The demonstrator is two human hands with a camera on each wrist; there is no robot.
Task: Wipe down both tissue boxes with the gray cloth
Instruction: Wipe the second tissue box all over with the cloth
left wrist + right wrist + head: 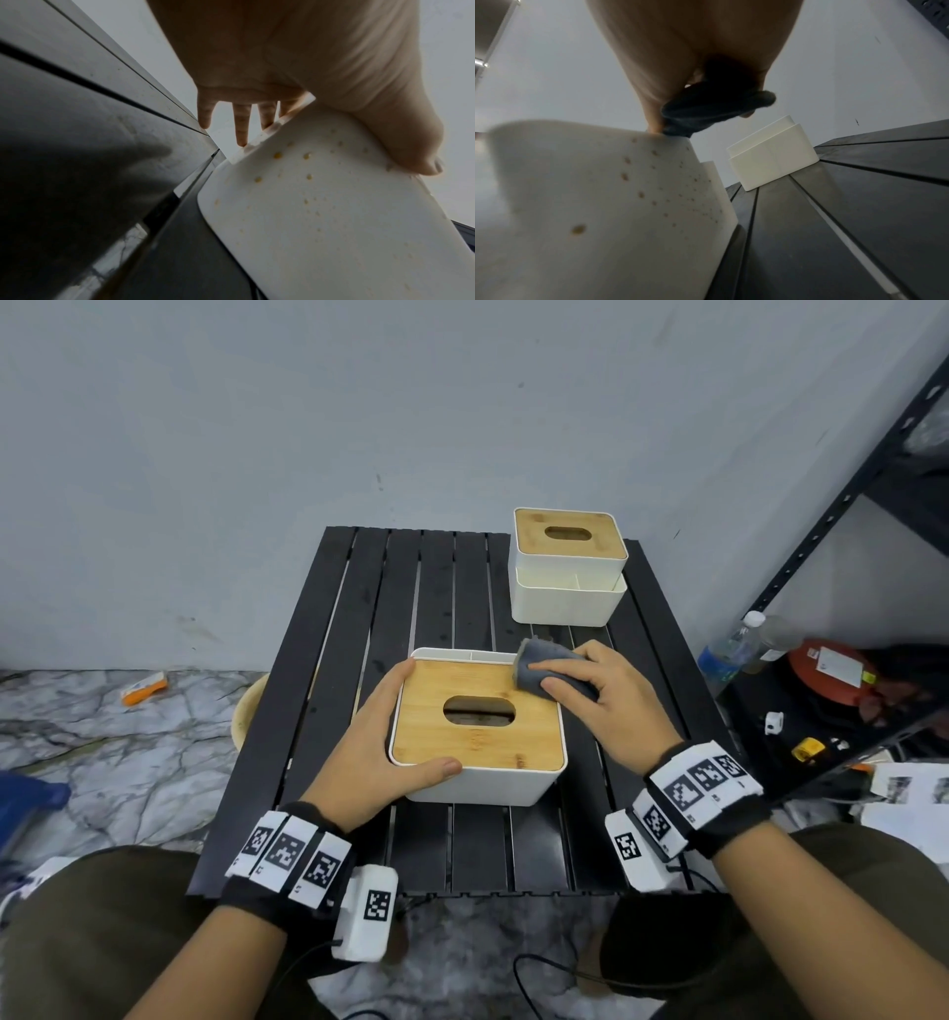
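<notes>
head view: looks forward and steeply down from above onto the bench [359,588], both hands, the wall behind. left wrist view: low, close under the left hand [282,50], facing along its fingers [241,121] beside the near tissue box [321,213]. right wrist view: low, close under the right hand [680,50], facing the far tissue box [770,158]. all three share the near tissue box and the bench slats.

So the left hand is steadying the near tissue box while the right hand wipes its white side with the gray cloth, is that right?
Not quite. The right hand presses the gray cloth on the near tissue box's wooden lid, not its white side, as the head view shows. The left hand does steady it.
</notes>
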